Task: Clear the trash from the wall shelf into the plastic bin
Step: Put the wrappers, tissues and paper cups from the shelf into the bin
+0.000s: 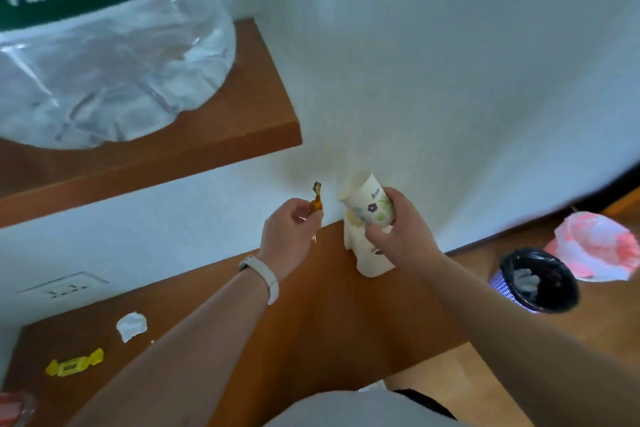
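A: What lies on the lower shelf (329,315), from the left side?
B: At its left front corner is a red-white packet (15,407), cut by the frame edge; I cannot tell what it is. Next on the shelf is a yellow sweet wrapper (74,362), then a crumpled white paper (131,325). Just above the shelf's left end there is one socket (65,288).
A: And the hands?
B: Both are over the shelf's back edge, apart from each other. L hand (287,236), w/ a pale wristband (263,274), pinches an amber wrapper (317,201), lifted off the shelf. R hand (398,225) is curled round a flower-print paper cup (369,204), tilted, mouth up and to the left. Under it a white cup-like thing (370,263) stands at the shelf's back, partly covered by R hand.
A: Anything in the way?
B: The upper shelf (256,114) w/ a big clear water jug (104,55) hangs above the lower shelf's left part.
A: The bin?
B: Right of the shelf and lower is a purple plastic bin (498,282) w/ black liner and some trash inside. Beyond it is a pink-white bag (595,246).
A: Count, pls.
B: 2 shelves, 1 jug, 1 socket, 1 bin, 1 bag. Trash: 3 pcs lying on the shelf, 1 wrapper and 1 cup in the hands.
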`<state>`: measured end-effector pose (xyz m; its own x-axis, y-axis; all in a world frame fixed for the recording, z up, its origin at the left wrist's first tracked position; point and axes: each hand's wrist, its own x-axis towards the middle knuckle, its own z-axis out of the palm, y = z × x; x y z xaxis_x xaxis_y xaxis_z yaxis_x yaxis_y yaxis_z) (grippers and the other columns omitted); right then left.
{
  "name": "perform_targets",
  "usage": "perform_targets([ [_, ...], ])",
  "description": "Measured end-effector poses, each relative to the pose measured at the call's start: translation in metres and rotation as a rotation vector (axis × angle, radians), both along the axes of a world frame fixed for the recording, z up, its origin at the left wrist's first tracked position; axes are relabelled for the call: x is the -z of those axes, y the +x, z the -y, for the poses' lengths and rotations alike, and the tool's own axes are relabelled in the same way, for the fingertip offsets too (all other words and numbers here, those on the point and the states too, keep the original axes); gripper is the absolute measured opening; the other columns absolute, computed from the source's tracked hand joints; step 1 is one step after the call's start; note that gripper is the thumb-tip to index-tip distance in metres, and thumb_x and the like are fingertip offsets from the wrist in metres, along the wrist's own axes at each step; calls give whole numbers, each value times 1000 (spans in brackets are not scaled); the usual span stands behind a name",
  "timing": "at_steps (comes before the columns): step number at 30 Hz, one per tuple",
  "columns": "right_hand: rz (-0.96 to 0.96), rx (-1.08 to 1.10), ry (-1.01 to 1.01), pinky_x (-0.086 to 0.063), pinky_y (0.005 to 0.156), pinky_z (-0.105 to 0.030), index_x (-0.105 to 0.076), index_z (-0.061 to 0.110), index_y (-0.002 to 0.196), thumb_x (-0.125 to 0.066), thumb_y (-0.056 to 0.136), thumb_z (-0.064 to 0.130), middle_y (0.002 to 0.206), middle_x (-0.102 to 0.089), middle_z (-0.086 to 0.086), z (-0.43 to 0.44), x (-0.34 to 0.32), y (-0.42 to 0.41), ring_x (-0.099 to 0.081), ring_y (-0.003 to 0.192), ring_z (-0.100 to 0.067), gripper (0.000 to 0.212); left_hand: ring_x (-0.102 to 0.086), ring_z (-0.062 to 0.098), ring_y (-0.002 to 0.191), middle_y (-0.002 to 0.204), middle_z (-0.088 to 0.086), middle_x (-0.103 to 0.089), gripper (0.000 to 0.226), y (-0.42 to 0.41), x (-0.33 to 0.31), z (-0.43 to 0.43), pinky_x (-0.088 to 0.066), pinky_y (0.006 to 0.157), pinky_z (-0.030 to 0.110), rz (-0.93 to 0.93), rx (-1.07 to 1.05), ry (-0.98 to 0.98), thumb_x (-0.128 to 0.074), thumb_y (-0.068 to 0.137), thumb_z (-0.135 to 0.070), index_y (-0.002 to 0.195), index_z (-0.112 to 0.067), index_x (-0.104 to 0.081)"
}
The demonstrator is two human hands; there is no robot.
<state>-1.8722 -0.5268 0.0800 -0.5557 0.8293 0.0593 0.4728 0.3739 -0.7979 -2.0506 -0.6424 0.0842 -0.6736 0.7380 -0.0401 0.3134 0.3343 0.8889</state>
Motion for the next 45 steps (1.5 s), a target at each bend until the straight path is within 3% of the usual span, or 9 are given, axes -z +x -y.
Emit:
perform_targets([
  [2, -9, -24, -15, -51, 75, -31, -45, 30, 127, -68, 74, 28, 110, -58, 9, -19, 2, 11, -58, 94, -7, 58, -62, -3, 70, 82, -16, -69, 11, 10, -1, -22, -43, 54, 8, -2, 3, 0, -68, 85, -37, 93, -29, -65],
  [12, 24, -154, -35, -39, 68, -11, -35, 40, 124, -64, 67, 47, 110, -50, 18, -89, 17, 37, -51, 93, 8, 64, -60, -3, 73, 79, -18, -67, 9, 53, 10, -90, -44, 60, 13, -44, 15, -70, -67, 85, -37, 92, -33, -64],
  [17, 35, -209, -80, -44, 70, -15, -37, 41, 122, -70, 72, 40, 105, -53, 22, -105, 34, 34, -54, 92, 5, 59, -59, -2, 64, 73, -21, -65, 7, 50, 15, -99, -42, 54, 9, -38, -30, -122, -68, 85, -34, 91, -33, -64],
  [20, 53, -260, -79, -45, 78, -24, -40, 34, 125, -71, 73, 35, 109, -55, 12, -114, 41, 23, -54, 96, -6, 60, -57, -5, 68, 77, -18, -65, 6, 43, 16, -99, -40, 55, 6, -66, -80, -145, -68, 86, -33, 89, -34, -63],
  [25, 177, -364, 79, -39, 95, -32, -40, 21, 134, -69, 76, 31, 125, -53, 2, -126, 48, 10, -46, 115, -18, 66, -57, -4, 79, 84, -18, -66, 10, 41, 24, -92, -41, 65, 6, -119, -46, -192, -67, 86, -30, 90, -37, -60],
  [28, 200, -400, 119, -40, 99, -35, -41, 18, 135, -69, 76, 30, 130, -51, 0, -128, 54, 7, -46, 118, -20, 66, -57, -5, 81, 85, -19, -64, 10, 41, 30, -90, -42, 62, 8, -111, -51, -220, -67, 86, -34, 90, -39, -59],
  [39, 162, -435, 105, -37, 99, -31, -42, 27, 131, -67, 74, 32, 134, -45, 5, -126, 49, 17, -44, 120, -15, 63, -54, -1, 96, 96, -21, -60, 12, 43, 37, -80, -48, 84, 30, -143, 33, -272, -66, 85, -31, 97, -33, -62],
  [45, 142, -423, 146, -34, 98, -27, -45, 19, 134, -65, 80, 26, 136, -48, 1, -117, 33, 27, -44, 121, -17, 58, -53, -4, 97, 98, -23, -58, 12, 47, 33, -68, -44, 82, 22, -194, 50, -270, -65, 87, -32, 98, -34, -60],
])
